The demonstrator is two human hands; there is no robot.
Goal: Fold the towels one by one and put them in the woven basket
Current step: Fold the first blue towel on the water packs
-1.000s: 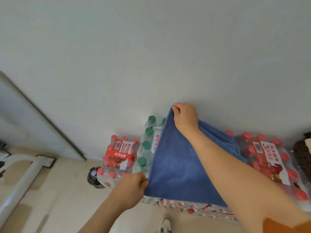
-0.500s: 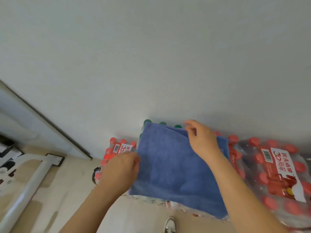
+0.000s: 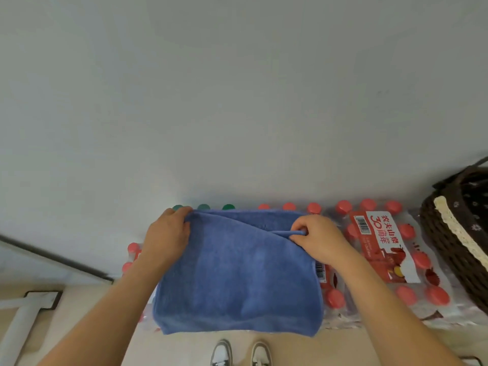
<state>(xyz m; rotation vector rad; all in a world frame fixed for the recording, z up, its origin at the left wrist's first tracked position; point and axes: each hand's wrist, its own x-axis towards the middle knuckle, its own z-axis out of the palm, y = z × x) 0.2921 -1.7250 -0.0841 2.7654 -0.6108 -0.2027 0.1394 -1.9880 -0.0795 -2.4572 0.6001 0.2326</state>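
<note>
Blue towel (image 3: 237, 273) lies folded on the bottle packs (image 3: 383, 254), its near edge overhanging their front. Left hand (image 3: 167, 233) grips its 11 o'clock corner. Right hand (image 3: 317, 237) pinches the 1 o'clock fold. Woven basket (image 3: 454, 233) sits at 3 o'clock, apart.

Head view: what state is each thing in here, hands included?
bottle packs: wrapped, capped, upright.
towel: folded over, lying on the bottle packs.
left hand: grips the towel's far left corner.
right hand: pinches the towel's far right fold.
basket: at right, apart from the towel; contents cannot be told.
</note>
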